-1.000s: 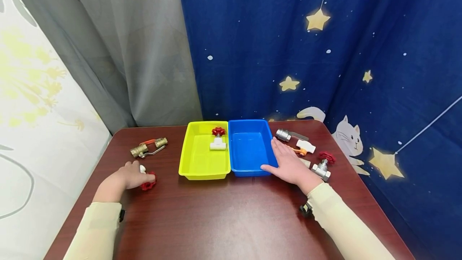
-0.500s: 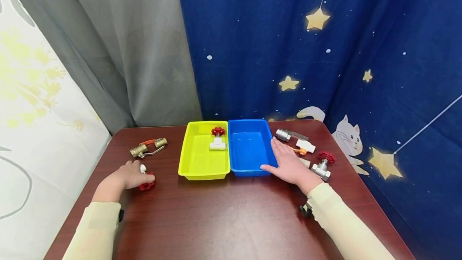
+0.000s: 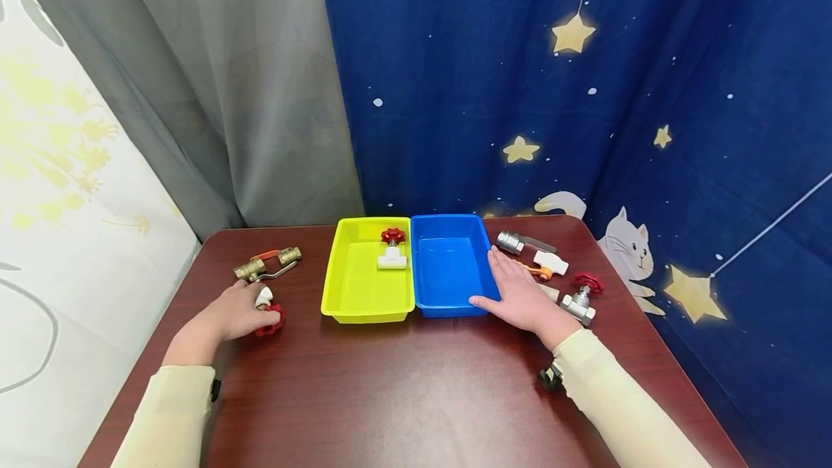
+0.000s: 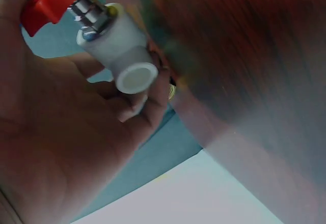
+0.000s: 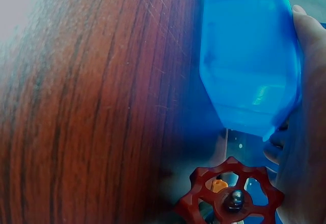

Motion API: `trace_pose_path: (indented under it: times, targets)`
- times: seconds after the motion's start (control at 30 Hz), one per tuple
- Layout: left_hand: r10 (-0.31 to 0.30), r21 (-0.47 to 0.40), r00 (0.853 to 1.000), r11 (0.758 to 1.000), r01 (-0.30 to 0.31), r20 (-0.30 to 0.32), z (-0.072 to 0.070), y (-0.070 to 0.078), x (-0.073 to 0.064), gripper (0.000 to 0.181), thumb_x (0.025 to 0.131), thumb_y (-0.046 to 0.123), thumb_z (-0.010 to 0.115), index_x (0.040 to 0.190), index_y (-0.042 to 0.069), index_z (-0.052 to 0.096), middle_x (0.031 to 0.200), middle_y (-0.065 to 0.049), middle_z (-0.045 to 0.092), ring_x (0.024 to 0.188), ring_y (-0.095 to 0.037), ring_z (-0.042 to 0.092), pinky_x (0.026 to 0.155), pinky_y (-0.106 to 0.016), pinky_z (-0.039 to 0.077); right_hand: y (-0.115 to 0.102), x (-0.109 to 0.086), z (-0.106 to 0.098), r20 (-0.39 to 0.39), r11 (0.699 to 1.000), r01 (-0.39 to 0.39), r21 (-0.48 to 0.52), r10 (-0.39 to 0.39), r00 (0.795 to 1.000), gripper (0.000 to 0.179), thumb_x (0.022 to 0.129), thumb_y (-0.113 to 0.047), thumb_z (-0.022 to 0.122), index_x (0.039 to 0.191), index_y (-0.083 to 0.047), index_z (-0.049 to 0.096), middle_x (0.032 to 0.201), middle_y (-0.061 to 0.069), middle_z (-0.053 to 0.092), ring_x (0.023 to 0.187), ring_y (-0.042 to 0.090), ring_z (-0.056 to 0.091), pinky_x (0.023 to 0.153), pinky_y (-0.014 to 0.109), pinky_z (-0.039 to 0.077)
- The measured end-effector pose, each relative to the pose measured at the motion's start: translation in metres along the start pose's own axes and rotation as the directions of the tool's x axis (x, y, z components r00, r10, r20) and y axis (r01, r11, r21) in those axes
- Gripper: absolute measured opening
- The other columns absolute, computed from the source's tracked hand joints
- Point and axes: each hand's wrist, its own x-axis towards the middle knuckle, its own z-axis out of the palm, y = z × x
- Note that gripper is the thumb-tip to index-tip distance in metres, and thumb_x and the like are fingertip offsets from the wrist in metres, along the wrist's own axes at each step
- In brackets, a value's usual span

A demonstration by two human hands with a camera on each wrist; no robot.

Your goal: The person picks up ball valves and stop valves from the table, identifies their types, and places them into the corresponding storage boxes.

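Observation:
My left hand [image 3: 232,311] grips a white valve with a red handwheel [image 3: 270,322] at the left of the table. In the left wrist view, fingers curl behind the white valve body [image 4: 119,48], while the thumb lies by the red wheel [image 4: 56,5]. My right hand [image 3: 518,292] rests with straight fingers along the right rim of a blue tray [image 3: 448,307]; its thumb touches the near corner. Against the blue tray stands a yellow tray [image 3: 367,315], in which another white valve with a red wheel [image 3: 393,258] sits.
Behind my left hand lie brass ball valves [image 3: 260,266]. Right of the blue tray are a steel lever valve [image 3: 511,243], a white valve with an orange handle [image 3: 549,263] and a metal valve with a red wheel [image 3: 581,305]. Curtains [image 3: 455,92] hang behind the table [image 3: 390,396].
My left hand has shifted slightly away from me, and the valve in it has turned and moved a little the same way. The right hand has stayed still.

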Motion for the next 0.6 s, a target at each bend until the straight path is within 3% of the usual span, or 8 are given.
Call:
trace_pose_path:
  times: [0.17, 0.4, 0.6]
  targets:
    - [0.039, -0.031, 0.998, 0.999, -0.041, -0.04, -0.001, 0.002, 0.004, 0.086, 0.085, 0.041, 0.08, 0.149, -0.011, 0.057, 0.141, -0.036, 0.058, 0.129, -0.052, 0.054, 0.104, -0.068, 0.051, 0.001, 0.001, 0.001, -0.003, 1.0, 0.005, 0.001, -0.005, 1.0, 0.12, 0.099, -0.087, 0.048, 0.176, -0.001, 0.014, 0.184, 0.017, 0.013, 0.168, 0.043, 0.016, 0.132, 0.066, 0.017]
    - [0.062, -0.048, 0.996, 0.997, -0.066, -0.066, -0.008, 0.011, 0.01, 0.088, 0.09, 0.045, 0.082, 0.153, -0.008, 0.054, 0.149, -0.036, 0.052, 0.13, -0.05, 0.053, 0.105, -0.071, 0.051, 0.0, 0.0, 0.0, -0.005, 1.0, 0.008, 0.0, -0.008, 1.0, 0.12, 0.1, -0.086, 0.05, 0.176, -0.001, 0.014, 0.184, 0.017, 0.013, 0.168, 0.043, 0.016, 0.132, 0.065, 0.018]
    - [0.089, -0.078, 0.993, 0.992, -0.095, -0.084, -0.017, 0.019, 0.013, 0.085, 0.091, 0.045, 0.083, 0.152, -0.007, 0.055, 0.135, -0.025, 0.058, 0.117, -0.04, 0.057, 0.097, -0.061, 0.055, -0.001, 0.0, -0.001, -0.002, 1.0, 0.007, -0.004, -0.007, 1.0, 0.119, 0.101, -0.085, 0.05, 0.176, 0.0, 0.014, 0.184, 0.018, 0.013, 0.168, 0.043, 0.016, 0.132, 0.065, 0.017]
